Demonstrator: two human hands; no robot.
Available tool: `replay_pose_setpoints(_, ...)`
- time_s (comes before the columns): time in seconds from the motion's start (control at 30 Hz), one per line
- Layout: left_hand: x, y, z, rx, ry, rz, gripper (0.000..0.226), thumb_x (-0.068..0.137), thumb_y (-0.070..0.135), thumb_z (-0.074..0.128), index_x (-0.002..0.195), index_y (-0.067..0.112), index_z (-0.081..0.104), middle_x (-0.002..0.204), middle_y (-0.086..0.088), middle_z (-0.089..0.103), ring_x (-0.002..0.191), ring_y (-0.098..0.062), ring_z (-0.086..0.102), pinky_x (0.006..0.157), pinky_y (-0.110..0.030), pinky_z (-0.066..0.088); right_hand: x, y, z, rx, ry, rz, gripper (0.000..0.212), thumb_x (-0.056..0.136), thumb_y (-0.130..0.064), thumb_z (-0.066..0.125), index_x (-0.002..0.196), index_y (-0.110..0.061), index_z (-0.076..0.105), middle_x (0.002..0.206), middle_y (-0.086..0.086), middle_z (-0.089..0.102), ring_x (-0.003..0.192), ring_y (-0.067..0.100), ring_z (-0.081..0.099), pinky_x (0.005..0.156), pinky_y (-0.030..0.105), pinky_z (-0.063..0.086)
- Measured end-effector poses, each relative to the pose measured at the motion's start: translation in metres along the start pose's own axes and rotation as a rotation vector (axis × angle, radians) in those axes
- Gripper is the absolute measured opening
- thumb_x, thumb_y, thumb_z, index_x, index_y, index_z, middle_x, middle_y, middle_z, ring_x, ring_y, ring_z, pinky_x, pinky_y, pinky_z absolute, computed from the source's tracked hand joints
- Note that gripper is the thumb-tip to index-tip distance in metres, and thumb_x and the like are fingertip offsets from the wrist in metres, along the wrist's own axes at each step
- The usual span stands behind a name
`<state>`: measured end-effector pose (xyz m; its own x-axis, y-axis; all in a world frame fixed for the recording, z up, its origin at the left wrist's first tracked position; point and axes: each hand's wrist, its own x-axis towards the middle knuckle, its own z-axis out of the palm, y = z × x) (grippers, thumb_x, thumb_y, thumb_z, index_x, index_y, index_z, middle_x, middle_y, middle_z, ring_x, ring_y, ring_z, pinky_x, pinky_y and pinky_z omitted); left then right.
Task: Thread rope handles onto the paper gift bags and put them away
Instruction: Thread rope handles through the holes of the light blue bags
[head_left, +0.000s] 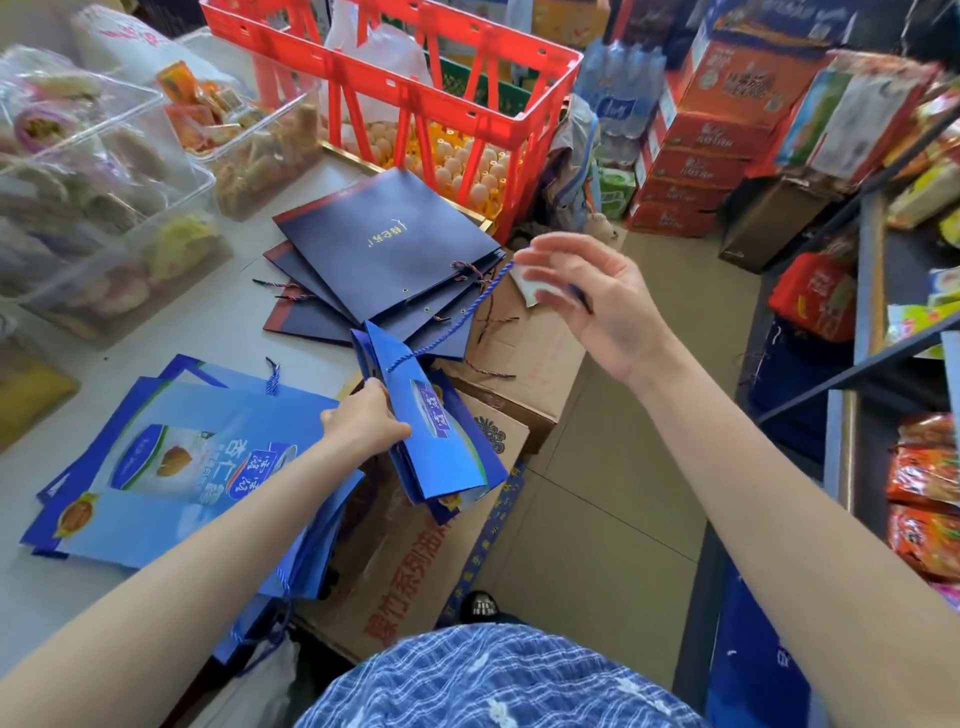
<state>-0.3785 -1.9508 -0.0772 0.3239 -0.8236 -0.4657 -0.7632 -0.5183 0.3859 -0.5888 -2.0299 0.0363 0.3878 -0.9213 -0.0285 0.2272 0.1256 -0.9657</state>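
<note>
My left hand (366, 422) grips a folded bright blue paper gift bag (431, 431) by its edge, holding it above the cardboard boxes. A blue rope handle (457, 319) runs from the bag's top up to my right hand (587, 296), which is raised at centre right and pinches the rope's far end between thumb and fingers. A pile of flat blue printed bags (171, 467) lies on the table at the left. Several dark navy bags (379, 260) with loose rope ends lie fanned out further back.
Cardboard boxes (441, 551) stand between me and the grey table (223, 322). Clear tubs of pastries (93, 197) fill the table's left. A red crate (415, 88) with eggs stands behind. Snack shelves (909, 312) line the right; tiled floor (613, 493) lies between.
</note>
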Motion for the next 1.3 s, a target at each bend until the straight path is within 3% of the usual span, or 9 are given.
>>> replay_pose_setpoints(0.17, -0.014, 0.002, -0.013, -0.18, 0.289, 0.175, 0.037, 0.079, 0.008, 0.06, 0.111, 0.008, 0.042, 0.085, -0.006, 0.064, 0.093, -0.028, 0.053, 0.076, -0.035, 0.035, -0.006, 0.041, 0.02, -0.338, -0.195, 0.28, 0.019, 0.1, -0.019, 0.042, 0.105, -0.013, 0.059, 0.101, 0.002, 0.069, 0.065, 0.008, 0.044, 0.057, 0.018, 0.034)
replay_pose_setpoints(0.27, -0.024, 0.008, -0.028, -0.192, 0.416, 0.383, 0.034, 0.08, 0.004, 0.054, 0.111, 0.01, 0.041, 0.078, -0.005, 0.06, 0.089, -0.019, 0.04, 0.07, -0.031, 0.033, -0.008, 0.06, 0.033, -0.343, -0.121, 0.322, 0.007, 0.094, -0.007, 0.052, 0.099, -0.005, 0.058, 0.094, 0.014, 0.066, 0.05, 0.004, 0.048, 0.048, 0.016, 0.039)
replay_pose_setpoints(0.37, -0.026, -0.001, -0.034, -0.194, 0.385, 0.444, 0.03, 0.082, 0.002, 0.052, 0.11, 0.009, 0.042, 0.078, -0.006, 0.061, 0.09, -0.015, 0.037, 0.069, -0.026, 0.03, -0.006, 0.066, 0.04, -0.303, -0.046, 0.273, 0.008, 0.09, 0.003, 0.054, 0.089, 0.0, 0.061, 0.076, 0.013, 0.063, 0.05, 0.007, 0.059, 0.05, 0.015, 0.048)
replay_pose_setpoints(0.53, -0.027, -0.018, -0.023, -0.245, 0.298, 0.47, 0.021, 0.088, 0.003, 0.053, 0.108, 0.006, 0.045, 0.079, -0.005, 0.062, 0.09, -0.012, 0.036, 0.066, -0.019, 0.023, -0.013, 0.086, 0.051, -0.28, -0.025, 0.323, 0.009, 0.086, 0.003, 0.06, 0.094, -0.001, 0.064, 0.087, 0.014, 0.067, 0.069, 0.017, 0.07, 0.065, 0.021, 0.056)
replay_pose_setpoints(0.63, -0.023, -0.025, -0.017, -0.281, 0.229, 0.435, 0.018, 0.09, 0.006, 0.052, 0.104, 0.01, 0.043, 0.082, -0.003, 0.063, 0.093, -0.015, 0.039, 0.069, -0.021, 0.027, -0.02, 0.103, 0.056, -0.299, -0.002, 0.331, 0.013, 0.092, 0.0, 0.053, 0.091, -0.008, 0.063, 0.082, 0.008, 0.066, 0.063, 0.012, 0.067, 0.06, 0.021, 0.055)
replay_pose_setpoints(0.77, -0.019, -0.028, -0.014, -0.323, 0.199, 0.406, 0.019, 0.09, 0.008, 0.054, 0.097, 0.018, 0.039, 0.08, -0.004, 0.062, 0.091, -0.024, 0.051, 0.079, -0.037, 0.044, -0.024, 0.112, 0.06, -0.126, 0.03, 0.406, 0.022, 0.096, 0.003, 0.043, 0.091, -0.006, 0.063, 0.081, 0.011, 0.06, 0.069, 0.018, 0.069, 0.072, 0.026, 0.059)
replay_pose_setpoints(0.9, -0.017, -0.024, -0.016, -0.343, 0.198, 0.395, 0.02, 0.091, 0.01, 0.054, 0.097, 0.018, 0.037, 0.086, -0.009, 0.065, 0.08, -0.022, 0.05, 0.069, -0.027, 0.036, -0.023, 0.116, 0.065, -0.132, 0.055, 0.428, 0.032, 0.096, 0.005, 0.032, 0.088, -0.004, 0.062, 0.09, 0.012, 0.061, 0.075, 0.018, 0.069, 0.076, 0.024, 0.058)
replay_pose_setpoints(1.07, -0.015, -0.021, -0.021, -0.305, 0.204, 0.406, 0.021, 0.091, 0.01, 0.053, 0.098, 0.02, 0.036, 0.088, -0.008, 0.065, 0.078, -0.021, 0.05, 0.068, -0.025, 0.033, -0.025, 0.126, 0.066, -0.278, 0.037, 0.423, 0.012, 0.09, -0.001, 0.054, 0.094, -0.003, 0.065, 0.096, 0.013, 0.068, 0.083, 0.018, 0.071, 0.084, 0.027, 0.056)
replay_pose_setpoints(1.3, -0.011, -0.029, -0.019, -0.309, 0.158, 0.385, 0.018, 0.091, 0.01, 0.054, 0.097, 0.019, 0.039, 0.086, -0.008, 0.066, 0.076, -0.019, 0.049, 0.068, -0.026, 0.035, -0.02, 0.118, 0.065, -0.149, 0.002, 0.397, 0.013, 0.09, -0.003, 0.057, 0.092, -0.012, 0.066, 0.084, 0.001, 0.072, 0.071, 0.008, 0.062, 0.06, 0.018, 0.048)
